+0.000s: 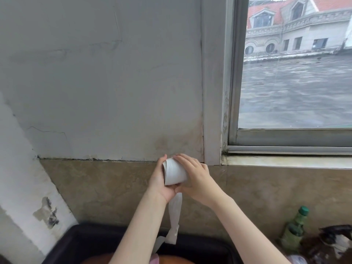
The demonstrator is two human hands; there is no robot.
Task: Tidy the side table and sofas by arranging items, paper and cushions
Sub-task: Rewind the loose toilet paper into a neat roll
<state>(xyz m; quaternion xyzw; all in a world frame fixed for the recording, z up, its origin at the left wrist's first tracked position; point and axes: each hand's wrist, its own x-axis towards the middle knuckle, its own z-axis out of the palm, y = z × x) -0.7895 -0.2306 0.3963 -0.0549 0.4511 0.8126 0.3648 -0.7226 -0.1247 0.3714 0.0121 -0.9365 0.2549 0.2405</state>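
A white roll of tissue paper is held up in front of the wall, between both hands. My left hand grips it from the left and below, thumb up along its end. My right hand curls over its top and right side. A loose strip of paper hangs twisted from the roll down toward the black sofa back.
A green plastic bottle stands at the lower right beside a dark crumpled bag. The tiled lower wall lies straight ahead, with a window and its sill at upper right. Something orange shows at the bottom edge.
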